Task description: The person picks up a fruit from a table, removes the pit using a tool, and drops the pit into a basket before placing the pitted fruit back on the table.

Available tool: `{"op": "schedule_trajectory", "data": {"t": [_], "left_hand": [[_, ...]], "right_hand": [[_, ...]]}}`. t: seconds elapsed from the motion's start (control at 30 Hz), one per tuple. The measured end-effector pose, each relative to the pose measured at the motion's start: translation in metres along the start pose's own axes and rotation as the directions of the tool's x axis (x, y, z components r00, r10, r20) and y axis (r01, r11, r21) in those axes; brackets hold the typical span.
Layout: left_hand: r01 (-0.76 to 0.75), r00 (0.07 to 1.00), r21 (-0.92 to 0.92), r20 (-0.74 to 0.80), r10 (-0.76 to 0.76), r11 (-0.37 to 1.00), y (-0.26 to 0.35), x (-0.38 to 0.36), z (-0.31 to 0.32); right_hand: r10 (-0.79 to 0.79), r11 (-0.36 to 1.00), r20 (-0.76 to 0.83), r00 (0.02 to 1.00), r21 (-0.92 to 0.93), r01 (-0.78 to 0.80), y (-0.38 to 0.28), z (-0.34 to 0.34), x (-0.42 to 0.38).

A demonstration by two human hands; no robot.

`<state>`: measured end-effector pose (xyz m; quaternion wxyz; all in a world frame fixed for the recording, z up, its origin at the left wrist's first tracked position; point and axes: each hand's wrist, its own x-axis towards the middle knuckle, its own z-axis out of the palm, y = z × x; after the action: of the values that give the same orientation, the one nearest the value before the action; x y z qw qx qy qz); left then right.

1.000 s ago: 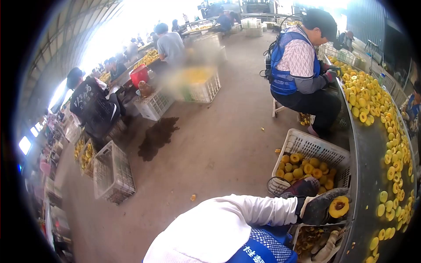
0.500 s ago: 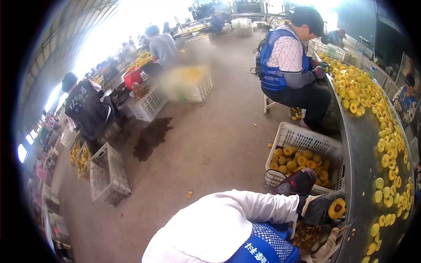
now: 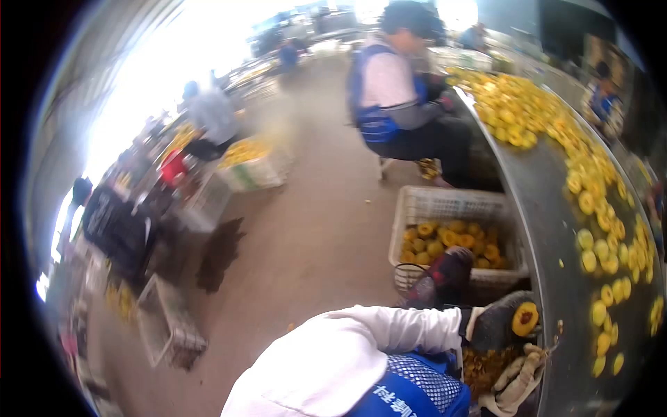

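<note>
My left hand (image 3: pixel 497 323), in a dark glove with a pale cuff, is closed around a yellow peach half (image 3: pixel 525 319). The half's cut face, with a reddish-brown centre, is turned up. Just below it, my right hand (image 3: pixel 517 381) wears a pale, stained glove with curled fingers. A thin, pointed thing (image 3: pixel 556 335) sticks out by its fingertips, too blurred to name. Both hands are beside the near edge of the dark metal table (image 3: pixel 538 278). Under them, brownish bits (image 3: pixel 483 368) lie in a container partly hidden by my arm.
A white crate (image 3: pixel 451 198) of peaches stands beyond my dark shoe (image 3: pixel 448 274). Many peach halves (image 3: pixel 514 104) are spread along the table. A co-worker (image 3: pixel 392 90) in a blue vest sits at its far end. Another crate (image 3: pixel 167 323) stands on the floor to the left.
My view has swung, so the surroundings shift left and blur. The peach half stays in my left hand. My right hand's fingers have come up closer to it.
</note>
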<state>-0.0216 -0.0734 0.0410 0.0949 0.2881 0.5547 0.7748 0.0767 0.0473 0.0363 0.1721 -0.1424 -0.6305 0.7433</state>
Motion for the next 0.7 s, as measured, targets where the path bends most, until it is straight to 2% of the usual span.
{"op": "schedule_trajectory", "data": {"t": [0.03,0.1,0.13,0.17,0.2,0.23,0.3,0.33,0.37,0.4,0.43,0.47,0.5,0.53,0.57,0.63,0.67,0.7], "left_hand": [[-0.136,0.950,-0.173,0.258,0.178,0.976,-0.041,0.017,-0.006],[0.093,0.953,-0.440,0.298,0.048,0.893,-0.007,0.016,0.006],[0.299,0.930,-0.594,0.357,-0.088,0.747,-0.039,0.014,0.005],[0.481,0.873,-0.689,0.435,-0.221,0.542,-0.074,0.014,0.005],[0.547,0.830,-0.673,0.512,-0.220,0.499,-0.071,0.017,0.017],[0.527,0.847,-0.671,0.465,-0.259,0.521,-0.057,0.023,0.023],[0.526,0.849,-0.656,0.366,-0.381,0.542,-0.044,0.029,0.028],[0.526,0.850,-0.557,0.337,-0.404,0.643,-0.060,0.028,0.027],[0.519,0.854,-0.445,0.310,-0.418,0.729,-0.081,0.024,0.027],[0.474,0.876,-0.377,0.297,-0.381,0.796,-0.064,0.022,0.028],[0.392,0.908,-0.304,0.283,-0.310,0.868,-0.056,0.026,0.031],[0.462,0.884,-0.382,0.276,-0.378,0.800,-0.062,0.023,0.034],[0.508,0.861,-0.456,0.262,-0.436,0.731,-0.063,0.021,0.034],[-0.029,0.938,0.152,0.347,-0.026,0.988,-0.047,0.021,0.034],[0.016,0.944,0.128,0.325,-0.057,0.992,-0.055,0.017,0.031],[-0.025,0.919,0.182,0.392,-0.049,0.983,-0.056,0.016,0.026],[-0.024,0.917,0.175,0.396,-0.048,0.984,-0.054,0.014,0.028],[0.015,0.926,0.118,0.372,-0.058,0.993,-0.052,0.011,0.030]], "right_hand": [[-0.039,0.999,0.024,0.999,-0.019,0.039,-0.003,-0.007,-0.006],[0.161,0.980,0.037,0.986,-0.122,-0.155,-0.005,-0.034,-0.015],[0.228,0.971,-0.099,0.969,-0.053,-0.234,0.019,-0.044,-0.016],[0.297,0.954,-0.217,0.930,0.031,-0.297,0.040,-0.056,-0.016],[0.081,0.996,-0.103,0.991,-0.013,-0.083,0.024,-0.053,-0.023],[-0.122,0.991,0.025,0.992,-0.052,0.123,0.004,-0.040,-0.025],[0.030,0.999,-0.145,0.989,-0.008,-0.032,-0.008,-0.029,-0.032],[-0.163,0.968,0.003,0.987,-0.192,0.160,-0.002,-0.041,-0.035],[-0.287,0.876,0.198,0.937,-0.342,0.340,0.005,-0.056,-0.041],[0.008,0.982,0.006,1.000,-0.189,-0.007,-0.014,-0.041,-0.049],[0.294,0.956,-0.119,0.948,0.038,-0.291,-0.026,-0.030,-0.044],[0.361,0.933,-0.156,0.919,0.054,-0.357,-0.021,-0.031,-0.043],[0.417,0.909,-0.177,0.892,0.067,-0.412,-0.017,-0.031,-0.044],[0.405,0.908,-0.217,0.888,-0.021,-0.419,-0.015,-0.031,-0.045],[0.394,0.892,-0.264,0.881,-0.121,-0.435,-0.020,-0.027,-0.044],[0.370,0.858,-0.247,0.896,-0.280,-0.431,-0.015,-0.030,-0.039],[0.368,0.857,-0.254,0.894,-0.281,-0.432,-0.010,-0.031,-0.037],[0.197,0.827,-0.222,0.955,-0.485,-0.284,-0.003,-0.030,-0.035]]}}
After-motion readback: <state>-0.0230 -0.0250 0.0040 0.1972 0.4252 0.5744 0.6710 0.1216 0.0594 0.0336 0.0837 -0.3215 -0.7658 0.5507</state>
